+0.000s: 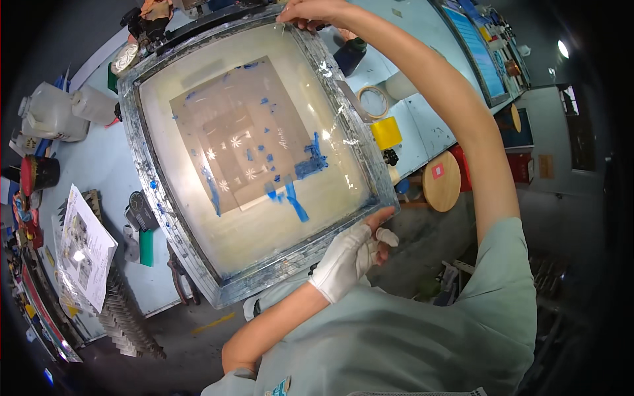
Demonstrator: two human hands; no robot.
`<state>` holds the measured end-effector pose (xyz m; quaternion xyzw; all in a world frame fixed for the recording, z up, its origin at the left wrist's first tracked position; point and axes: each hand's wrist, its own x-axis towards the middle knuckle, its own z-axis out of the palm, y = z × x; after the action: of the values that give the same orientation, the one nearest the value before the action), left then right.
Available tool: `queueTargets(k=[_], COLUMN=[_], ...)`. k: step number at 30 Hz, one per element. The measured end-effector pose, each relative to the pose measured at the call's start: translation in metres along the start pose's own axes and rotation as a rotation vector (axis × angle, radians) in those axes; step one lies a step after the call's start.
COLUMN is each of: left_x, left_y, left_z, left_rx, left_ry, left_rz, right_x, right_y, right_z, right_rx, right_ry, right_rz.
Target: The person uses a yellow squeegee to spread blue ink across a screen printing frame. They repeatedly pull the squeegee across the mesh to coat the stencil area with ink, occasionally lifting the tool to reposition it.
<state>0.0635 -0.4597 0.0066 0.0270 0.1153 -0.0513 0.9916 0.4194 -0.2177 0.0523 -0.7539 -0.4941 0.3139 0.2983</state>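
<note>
A screen-printing frame (168,228) with worn metal sides lies tilted before me. Its pale yellow mesh carries a grey rectangle (254,109) with white flower shapes and blue patches. A shiny clear film (340,135) runs along the frame's right side. My right hand (314,12) reaches over to the far right corner, its fingers pinched on the film's end. My left hand (350,257), in a white glove with bare fingertips, is at the near right corner. Its thumb presses at the film's near end and its other fingers are curled; what they touch underneath is partly hidden.
Right of the frame are a dark bottle (350,56), a tape roll (372,102), a yellow roll (386,133) and a round wooden stool top (442,181). Plastic jugs (56,112), a printed sheet (86,247) and pliers (178,274) are on the left.
</note>
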Motion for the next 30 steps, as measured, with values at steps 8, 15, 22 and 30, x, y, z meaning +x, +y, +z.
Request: queueTargets(k=[8, 15, 22, 30], left_x=[-0.001, -0.016, -0.021, -0.030], left_y=[0.007, 0.004, 0.000, -0.015], left_z=[0.003, 0.008, 0.015, 0.013], left_rx=[0.109, 0.203, 0.186, 0.268], left_ry=[0.000, 0.080, 0.032, -0.067], left_rz=[-0.028, 0.028, -0.015, -0.068], right_x=[0.038, 0.009, -0.001, -0.022], right_y=[0.011, 0.003, -0.018, -0.021], right_z=[-0.001, 0.004, 0.010, 0.009], right_rx=[-0.071, -0.024, -0.072, 0.205], right_ry=[-0.139, 0.057, 0.122, -0.001], right_rz=[0.145, -0.017, 0.024, -0.024])
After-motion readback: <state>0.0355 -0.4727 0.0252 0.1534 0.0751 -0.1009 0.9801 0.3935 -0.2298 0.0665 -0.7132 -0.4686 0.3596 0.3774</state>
